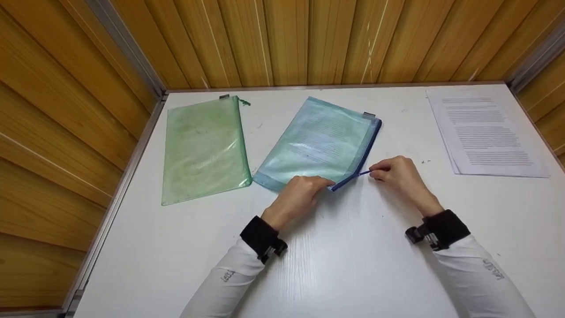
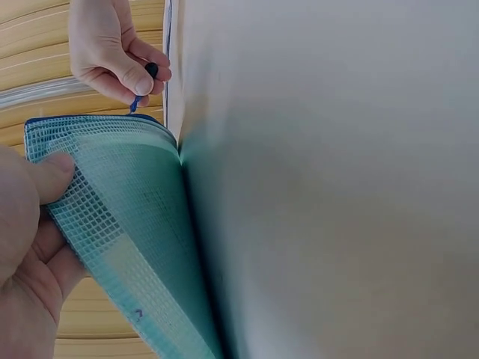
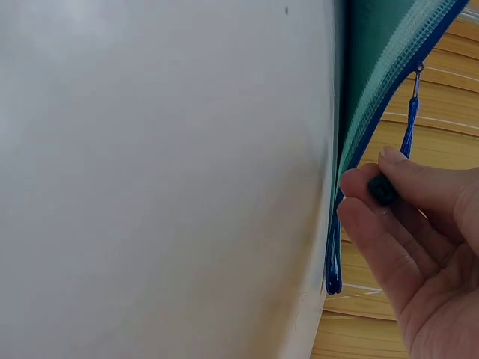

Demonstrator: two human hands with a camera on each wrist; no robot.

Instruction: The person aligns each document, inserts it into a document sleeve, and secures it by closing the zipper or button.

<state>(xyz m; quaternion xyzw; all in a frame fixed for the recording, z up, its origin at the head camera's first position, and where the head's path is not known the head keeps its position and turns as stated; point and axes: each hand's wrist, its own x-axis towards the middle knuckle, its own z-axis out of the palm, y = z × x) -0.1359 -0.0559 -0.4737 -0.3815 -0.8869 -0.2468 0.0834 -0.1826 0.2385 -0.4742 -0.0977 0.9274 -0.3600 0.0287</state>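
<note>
A blue mesh zip pouch (image 1: 315,137) lies at the middle of the table, with printed paper showing through its face. Its near corner is lifted and bent, and my left hand (image 1: 296,196) pinches it there, thumb on one side and fingers on the other. Along the right edge runs a dark blue zipper (image 3: 389,97). My right hand (image 1: 401,177), just right of that edge, pinches the zipper's blue pull cord (image 3: 411,127) between thumb and fingers. A dark bead (image 3: 382,190) shows between those fingertips. The cord is stretched out from the zipper.
On the left lies a green zip pouch (image 1: 203,145), its lower right corner close to the blue one. A stack of printed sheets (image 1: 490,132) is at the back right. Wood-patterned panels (image 1: 287,44) stand behind the white table (image 1: 344,274) and along its sides.
</note>
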